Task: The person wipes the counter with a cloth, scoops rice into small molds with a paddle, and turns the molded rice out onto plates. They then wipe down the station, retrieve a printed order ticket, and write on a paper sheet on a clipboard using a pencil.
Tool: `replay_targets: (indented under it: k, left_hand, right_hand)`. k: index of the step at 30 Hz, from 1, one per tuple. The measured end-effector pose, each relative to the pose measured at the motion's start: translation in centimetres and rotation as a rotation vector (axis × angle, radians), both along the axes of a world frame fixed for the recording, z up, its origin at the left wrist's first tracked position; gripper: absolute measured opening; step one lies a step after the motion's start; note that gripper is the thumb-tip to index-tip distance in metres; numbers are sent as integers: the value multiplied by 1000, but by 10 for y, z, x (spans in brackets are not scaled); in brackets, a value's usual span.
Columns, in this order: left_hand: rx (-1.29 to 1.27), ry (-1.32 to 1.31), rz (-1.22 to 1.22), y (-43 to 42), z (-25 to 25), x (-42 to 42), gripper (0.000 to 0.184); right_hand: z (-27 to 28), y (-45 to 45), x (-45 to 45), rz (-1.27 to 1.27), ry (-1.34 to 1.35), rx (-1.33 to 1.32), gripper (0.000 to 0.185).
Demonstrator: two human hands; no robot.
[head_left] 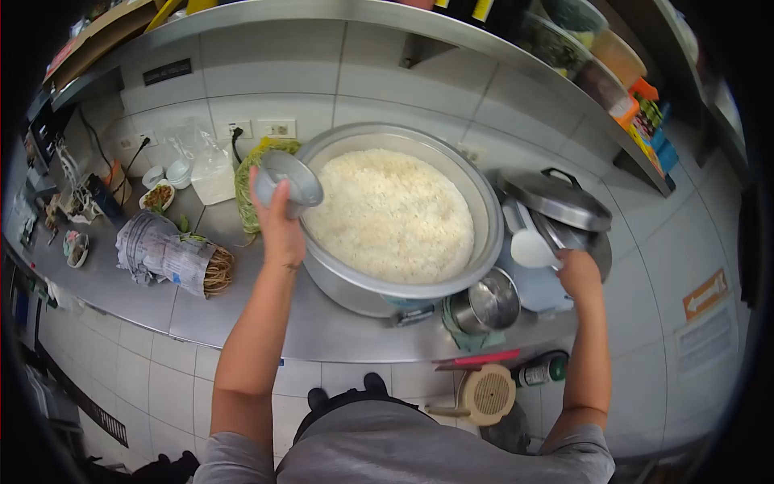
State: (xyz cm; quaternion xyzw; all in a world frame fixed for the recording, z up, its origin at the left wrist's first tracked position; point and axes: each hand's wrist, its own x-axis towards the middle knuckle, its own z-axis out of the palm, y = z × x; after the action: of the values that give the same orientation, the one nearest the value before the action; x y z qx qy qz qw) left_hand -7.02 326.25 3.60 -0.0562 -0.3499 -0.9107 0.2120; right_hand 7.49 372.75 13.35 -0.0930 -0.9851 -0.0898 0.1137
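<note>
My left hand [280, 222] is closed around a small grey metal bowl [300, 184], tilted over the left rim of a big pot. The wide aluminium pot [326, 270] is filled with white cooked rice [395, 218]. On the pot's right side, my right hand [582, 276] is closed at the end of a white rice paddle [532, 248], whose rounded blade points left. Behind the paddle lies a metal lid [556, 198] with a black handle. Between the pot and my right hand stands a small steel pot [493, 302].
A newspaper-wrapped bundle of stalks [173, 254] lies on the steel counter [266, 331] at left. A bag of greens [258, 194] touches the pot's left side. A shelf [347, 10] runs overhead. A beige stool [488, 395] stands below the counter.
</note>
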Motion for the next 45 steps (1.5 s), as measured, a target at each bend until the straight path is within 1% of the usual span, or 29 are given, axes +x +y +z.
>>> replay_targets:
  k: [1, 2, 3, 4, 5, 6, 7, 8, 9, 10, 11, 12, 13, 15, 17, 19, 20, 22, 26, 28, 29, 31, 32, 34, 37, 42, 45]
  left_hand:
    - [3, 7, 26, 6, 3, -6, 80]
    - [0, -44, 39, 11, 5, -10, 83]
    - [-8, -96, 50, 14, 7, -15, 86]
    - [-10, -88, 88, 16, 5, -17, 87]
    - [-20, -88, 110, 15, 5, -20, 87]
    - [-37, -65, 106, 15, 3, -20, 88]
    - [-53, -45, 103, 15, -1, -18, 88]
    - [-59, -55, 126, 16, -2, -18, 88]
    - [-74, -52, 115, 16, -1, -17, 89]
    - [-89, -50, 104, 15, 0, -17, 90]
    - [-96, -56, 129, 16, 2, -17, 90]
    - [-88, -53, 129, 16, 5, -17, 91]
    - [-76, -54, 124, 16, 5, -16, 92]
    - [-59, -82, 137, 15, 2, -15, 95]
    - [-38, -44, 142, 15, 2, -17, 96]
    - [-24, -38, 156, 14, -1, -18, 96]
    - [-29, -25, 165, 14, -2, -19, 97]
    - [-21, -18, 155, 13, -2, -20, 97]
    - [-26, -7, 137, 12, -3, -20, 98]
    - [-18, -16, 130, 13, -3, -19, 97]
    - [-14, -26, 130, 13, -3, -18, 96]
    - [-8, -12, 124, 14, -3, -17, 95]
    - [1, 2, 128, 13, -1, -17, 94]
    - [6, -8, 138, 13, 1, -16, 94]
    - [-1, -28, 118, 11, -1, -16, 94]
    - [-41, -46, 107, 12, -1, -17, 93]
    - [-49, -52, 98, 13, 0, -17, 93]
  right_hand:
    - [22, -25, -15, 101, 55, -113, 25]
    - [29, -39, -41, 132, 33, -204, 33]
    - [30, -60, -70, 204, 34, -248, 30]
    - [21, -81, -103, 320, 10, -282, 24]
    - [4, -100, -138, 438, -4, -256, 18]
    - [-13, -125, -172, 468, -44, -224, 16]
    - [-46, -141, -218, 550, -1, -146, 16]
    - [-61, -167, -251, 596, 52, 46, 18]
    - [-78, -186, -285, 675, 122, 130, 18]
    - [-90, -204, -310, 753, 195, 213, 18]
    - [-85, -226, -316, 777, 195, 202, 18]
    - [-79, -246, -321, 845, -62, 404, 17]
    - [-74, -259, -321, 898, -327, 611, 16]
    - [-81, -256, -319, 941, -367, 599, 15]
    - [-92, -242, -314, 961, -403, 597, 13]
    - [-100, -228, -299, 988, -217, 396, 9]
    - [-101, -226, -294, 984, -227, 404, 9]
    - [-102, -225, -281, 999, -160, 322, 7]
    - [-97, -246, -250, 990, -188, 332, 8]
    - [-98, -257, -234, 992, -248, 250, 11]
    - [-98, -257, -225, 989, -248, 253, 11]
    - [-97, -262, -206, 1021, -319, 131, 16]
    - [-96, -263, -200, 1032, -312, 139, 16]
    - [-92, -257, -192, 1041, -306, 70, 21]
    - [-86, -255, -186, 1035, -343, 69, 25]
    - [-78, -244, -169, 1061, -319, 24, 26]
    - [-83, -238, -158, 1067, -309, -16, 25]
